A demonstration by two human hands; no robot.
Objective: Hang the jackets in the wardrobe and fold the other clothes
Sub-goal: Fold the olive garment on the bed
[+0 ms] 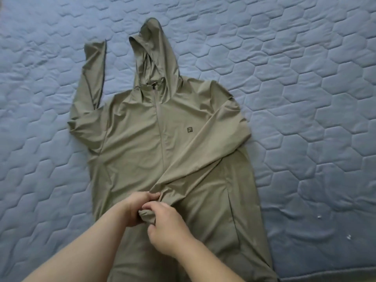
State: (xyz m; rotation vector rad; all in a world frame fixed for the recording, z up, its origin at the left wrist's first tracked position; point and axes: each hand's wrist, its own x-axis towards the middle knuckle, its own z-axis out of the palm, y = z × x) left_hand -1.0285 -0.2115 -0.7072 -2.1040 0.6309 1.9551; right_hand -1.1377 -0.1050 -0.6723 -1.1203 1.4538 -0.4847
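Observation:
An olive-green hooded jacket (142,139) lies flat, front up and zipped, on the blue quilted bed (305,98). Its hood points away from me. The sleeve on the left bends upward beside the hood. The sleeve on the right is folded diagonally across the chest, its cuff ending near the middle of the lower front. My left hand (138,208) and my right hand (168,228) meet at that cuff, both pinching its fabric with curled fingers. A small square logo (189,130) shows on the chest.
The blue quilt with its hexagon stitching surrounds the jacket on all sides. A darker edge of the bed (335,275) runs along the bottom right. Two tiny white specks (349,237) lie on the quilt at the right.

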